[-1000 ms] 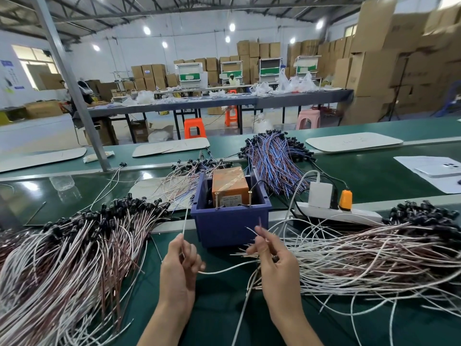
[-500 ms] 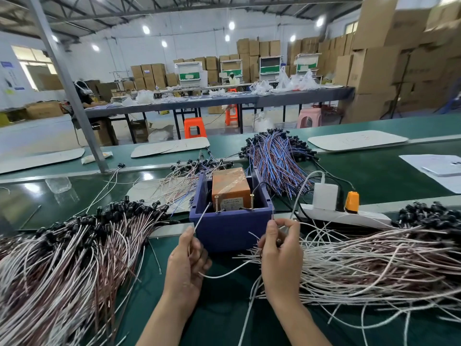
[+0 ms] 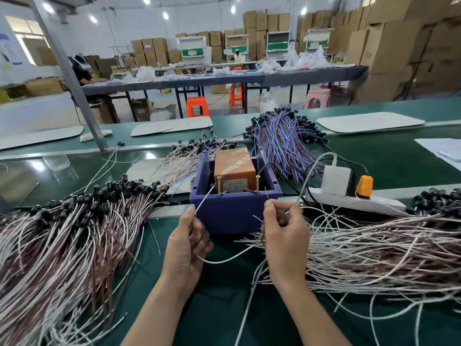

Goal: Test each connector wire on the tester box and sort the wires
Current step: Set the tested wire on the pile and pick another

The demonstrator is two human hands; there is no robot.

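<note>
"White wire (image 3: 205, 199), who held it?"

"Both hands. The left hand (image 3: 185, 248) pinched one end, its tip by the left brass pin (image 3: 219, 184). The right hand (image 3: 287, 236) pinched the other end, near the right brass pin (image 3: 257, 183)."

"And the tester box (image 3: 234, 166)?"

"It sat in the blue tub (image 3: 232, 216), just past the fingers."

"How could that go well?"

"Probably by touching each bare tip to its own pin, holding still, and keeping clear of the wire pile (image 3: 374, 245)."

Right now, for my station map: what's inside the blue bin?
An orange tester box with two upright screws in front. The front wall of the blue bin hides the box's base.
</note>
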